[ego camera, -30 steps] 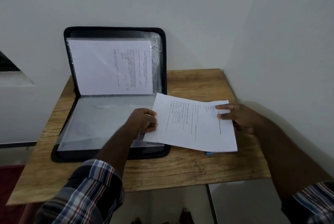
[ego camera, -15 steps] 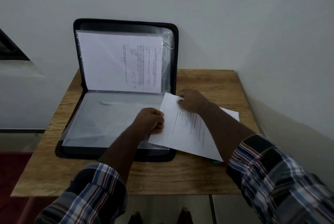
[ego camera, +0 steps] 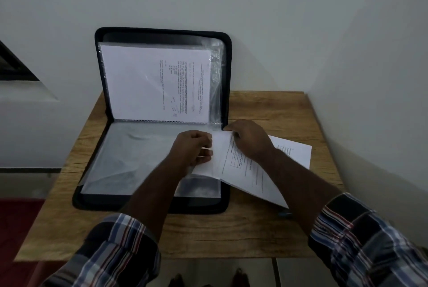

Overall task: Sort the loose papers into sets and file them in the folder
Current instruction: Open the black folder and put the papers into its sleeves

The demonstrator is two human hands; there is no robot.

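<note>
A black zip folder (ego camera: 162, 204) lies open on the wooden table (ego camera: 231, 235), its upper half leaning on the wall with a printed sheet (ego camera: 152, 82) in a clear sleeve. The lower half shows a clear plastic sleeve (ego camera: 129, 159). My left hand (ego camera: 193, 151) grips the right edge of that sleeve beside the sheets' left edge. My right hand (ego camera: 249, 139) holds the far left corner of a set of printed papers (ego camera: 250, 177), which lies across the folder's right edge and the table.
White walls close in behind the table and on its right. A small blue object (ego camera: 285, 213) peeks out under the papers near my right forearm. Bare wood shows in front of the folder. Feet show on the tiled floor below the table edge.
My right hand moved from the papers' right edge to their far left corner. The papers slid left toward the sleeve opening. My left hand stayed at the sleeve's edge.
</note>
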